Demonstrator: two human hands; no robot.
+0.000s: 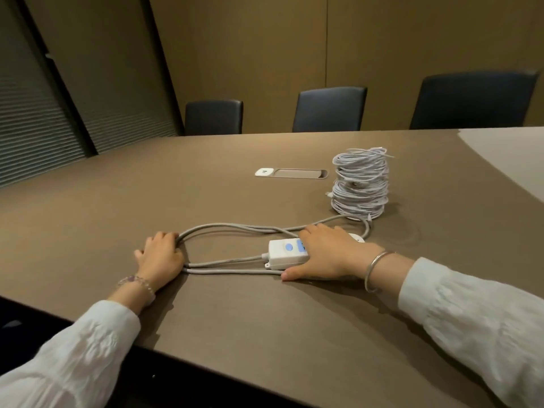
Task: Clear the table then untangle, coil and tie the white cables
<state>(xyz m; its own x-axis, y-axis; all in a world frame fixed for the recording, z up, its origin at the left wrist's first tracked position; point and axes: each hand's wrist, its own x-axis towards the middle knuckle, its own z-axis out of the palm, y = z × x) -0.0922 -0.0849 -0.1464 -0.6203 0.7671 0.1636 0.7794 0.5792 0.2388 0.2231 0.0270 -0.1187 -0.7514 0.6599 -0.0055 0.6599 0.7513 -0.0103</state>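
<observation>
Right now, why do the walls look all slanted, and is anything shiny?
Head view: the wide lens tilts the brown wall panels and bends the brown table's edges; soft light gleams on the silver bangle; the stacked white cable coils look sharp.

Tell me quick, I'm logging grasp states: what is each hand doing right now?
Left hand: fingers curled round the bend of the grey cable loop.
Right hand: laid flat, fingers straight, pressing on the white power strip.
</observation>
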